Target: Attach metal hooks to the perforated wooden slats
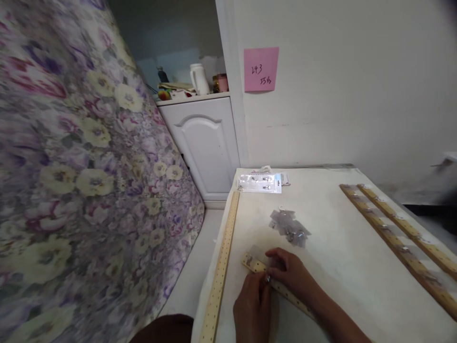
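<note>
A narrow wooden strip with a row of holes [287,293] lies slantwise on the table under both hands. My left hand [251,305] is closed, its fingertips pinching a small shiny metal hook [267,279] just over the strip. From the other side, my right hand [291,270] bends over the strip, its thumb against the same hook; whether it also holds a clear backing is too small to tell. At the strip's far end sits a clear plastic piece [250,260]. Beyond the hands is a loose pile of clear square pieces with metal hooks [288,226].
A long perforated wooden strip [224,252] runs along the table's left edge. Two strips bearing clear hook pieces lie on the right, the nearer one [389,233] beside the outer one [410,228]. A clear hook package [260,183] is at the back, before the wall.
</note>
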A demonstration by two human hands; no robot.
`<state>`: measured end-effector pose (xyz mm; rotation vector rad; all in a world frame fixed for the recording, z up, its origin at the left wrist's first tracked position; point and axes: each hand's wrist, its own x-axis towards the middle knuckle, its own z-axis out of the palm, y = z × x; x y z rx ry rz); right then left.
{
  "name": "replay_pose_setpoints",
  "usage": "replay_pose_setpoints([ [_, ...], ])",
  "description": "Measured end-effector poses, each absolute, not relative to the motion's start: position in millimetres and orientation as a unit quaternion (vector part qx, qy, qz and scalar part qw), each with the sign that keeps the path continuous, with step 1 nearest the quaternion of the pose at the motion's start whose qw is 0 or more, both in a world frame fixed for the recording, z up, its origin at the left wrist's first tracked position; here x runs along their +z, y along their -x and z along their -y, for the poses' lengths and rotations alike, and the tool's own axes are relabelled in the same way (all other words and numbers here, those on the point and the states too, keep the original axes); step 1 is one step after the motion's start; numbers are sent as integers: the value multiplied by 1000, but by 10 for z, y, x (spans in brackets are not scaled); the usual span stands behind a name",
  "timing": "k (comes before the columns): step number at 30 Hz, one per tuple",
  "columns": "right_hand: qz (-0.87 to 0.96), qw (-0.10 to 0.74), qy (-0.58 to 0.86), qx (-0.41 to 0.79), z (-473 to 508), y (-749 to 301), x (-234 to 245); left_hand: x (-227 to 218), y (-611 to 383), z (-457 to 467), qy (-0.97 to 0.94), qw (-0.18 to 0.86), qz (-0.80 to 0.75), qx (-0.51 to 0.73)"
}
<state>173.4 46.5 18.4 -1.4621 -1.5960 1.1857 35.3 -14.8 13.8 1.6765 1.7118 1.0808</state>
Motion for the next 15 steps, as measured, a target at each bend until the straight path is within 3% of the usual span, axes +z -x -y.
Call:
replay_pose_setpoints([
  [15,625,357,548,426,-447,-1710,78,266,-297,205,-625,254,-628,388],
])
